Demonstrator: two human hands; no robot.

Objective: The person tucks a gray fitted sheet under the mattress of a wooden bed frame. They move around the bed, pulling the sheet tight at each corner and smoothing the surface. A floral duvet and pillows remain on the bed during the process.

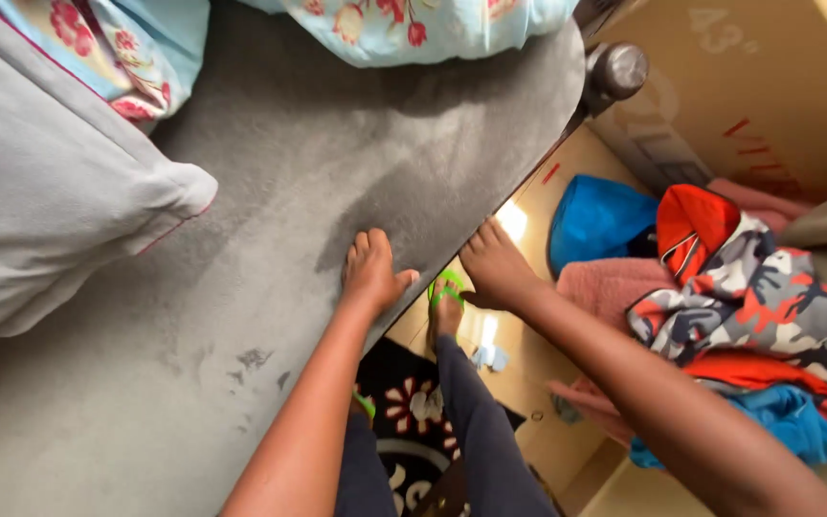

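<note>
Head view: wide grey fitted-sheet mattress [270, 191] fills the left, its curved edge running down the middle. Right hand [496, 270] clamps that edge; left hand [369, 273] presses flat just inside it. Heaped coloured clothes [748, 306] crowd the narrow floor strip beside it.

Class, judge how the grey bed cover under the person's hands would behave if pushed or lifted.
The grey bed cover looks floppy: it probably bunches ahead of the left hand. Its napped surface shows smear marks, so it likely grips rather than slips. At the edge by the right hand it should drape.
</note>
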